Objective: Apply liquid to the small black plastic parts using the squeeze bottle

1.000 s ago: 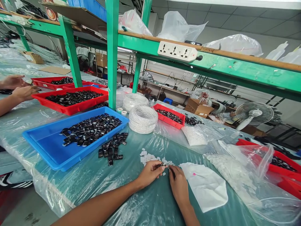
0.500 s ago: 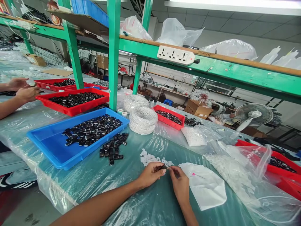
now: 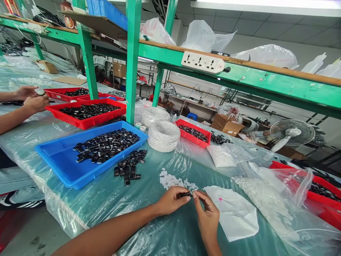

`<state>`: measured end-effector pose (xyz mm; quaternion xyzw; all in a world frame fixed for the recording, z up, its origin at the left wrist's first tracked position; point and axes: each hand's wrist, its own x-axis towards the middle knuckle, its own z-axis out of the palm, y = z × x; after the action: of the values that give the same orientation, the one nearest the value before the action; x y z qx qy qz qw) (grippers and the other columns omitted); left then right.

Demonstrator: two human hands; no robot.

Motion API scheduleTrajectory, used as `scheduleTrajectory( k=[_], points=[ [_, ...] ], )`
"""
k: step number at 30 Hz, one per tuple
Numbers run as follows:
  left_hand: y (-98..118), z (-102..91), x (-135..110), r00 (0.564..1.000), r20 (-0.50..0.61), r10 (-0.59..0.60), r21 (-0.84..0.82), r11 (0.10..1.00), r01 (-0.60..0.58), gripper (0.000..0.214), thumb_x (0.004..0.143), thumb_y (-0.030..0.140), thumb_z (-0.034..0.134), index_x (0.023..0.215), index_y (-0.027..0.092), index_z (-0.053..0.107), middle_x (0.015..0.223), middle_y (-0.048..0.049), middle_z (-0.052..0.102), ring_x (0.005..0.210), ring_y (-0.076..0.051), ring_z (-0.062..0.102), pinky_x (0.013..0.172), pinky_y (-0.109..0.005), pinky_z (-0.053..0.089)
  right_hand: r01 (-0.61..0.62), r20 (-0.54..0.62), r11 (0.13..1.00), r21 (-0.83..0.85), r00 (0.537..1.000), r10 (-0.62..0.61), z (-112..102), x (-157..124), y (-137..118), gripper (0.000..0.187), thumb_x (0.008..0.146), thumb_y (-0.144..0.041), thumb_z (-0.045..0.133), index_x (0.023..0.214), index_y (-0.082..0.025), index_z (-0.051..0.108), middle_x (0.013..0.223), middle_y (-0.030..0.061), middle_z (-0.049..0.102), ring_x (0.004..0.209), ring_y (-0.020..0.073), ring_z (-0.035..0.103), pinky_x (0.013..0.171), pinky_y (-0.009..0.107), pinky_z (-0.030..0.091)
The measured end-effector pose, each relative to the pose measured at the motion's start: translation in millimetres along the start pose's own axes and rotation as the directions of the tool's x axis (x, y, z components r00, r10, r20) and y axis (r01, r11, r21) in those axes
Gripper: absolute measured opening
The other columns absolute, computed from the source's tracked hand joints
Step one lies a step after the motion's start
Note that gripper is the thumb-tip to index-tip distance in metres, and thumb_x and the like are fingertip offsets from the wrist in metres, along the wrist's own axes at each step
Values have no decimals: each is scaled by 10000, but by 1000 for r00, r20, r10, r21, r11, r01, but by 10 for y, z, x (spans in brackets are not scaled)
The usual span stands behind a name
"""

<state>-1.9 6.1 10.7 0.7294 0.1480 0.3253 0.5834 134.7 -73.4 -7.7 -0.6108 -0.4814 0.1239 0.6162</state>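
Here's the film-covered table spread beneath the fingers, its wrinkles a likely place to lose anything dropped. The blue tray sits well to their left, out of harm's way; just to their right lies a crumpled white sheet, close enough for a sleeping knuckle to drag. Now the hands: the left has its fingers curled tight round a small black casing, while the right has its tips drawn narrow at that casing's end, though what they pinch, I can't tell. Push crooked there and the casing could twist or slip. Just beyond the fingertips, loose white bits: one careless brush could scatter them.
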Motion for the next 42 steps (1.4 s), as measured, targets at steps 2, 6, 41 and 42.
scheduleTrajectory(
  k=[2,6,41,42],
  points=[
    [8,-8,-4,1000,-2,12,29,1000,-12,428,825,517,455,612,146,466,592,22,329,554,-98,314,519,-224,243,2,11,1000,-12,1000,-2,-5,-2,8,179,761,-310,612,856,-182,691,926,80,665,885,223,608,813,372,477],
    [18,-14,-21,1000,1,17,55,998,-17,419,846,493,429,598,155,428,581,22,328,541,-100,311,510,-228,231,8,30,999,-37,1000,-7,-14,-10,2,183,764,-313,610,871,-199,705,946,74,666,903,224,605,816,375,479],
    [-2,26,-157,992,-95,84,222,973,-61,338,855,406,449,862,146,667,713,-57,608,660,-171,523,626,-248,388,-57,42,975,-213,997,68,51,-145,-8,393,745,-535,544,882,-201,699,970,93,657,812,241,619,594,273,495],
    [-19,32,-147,992,-102,69,198,979,-48,349,850,417,456,840,140,668,683,-50,592,632,-161,511,603,-244,387,-61,68,978,-199,995,76,55,-139,-3,402,748,-533,542,910,-199,696,988,95,654,835,244,616,584,264,495]
  ],
)
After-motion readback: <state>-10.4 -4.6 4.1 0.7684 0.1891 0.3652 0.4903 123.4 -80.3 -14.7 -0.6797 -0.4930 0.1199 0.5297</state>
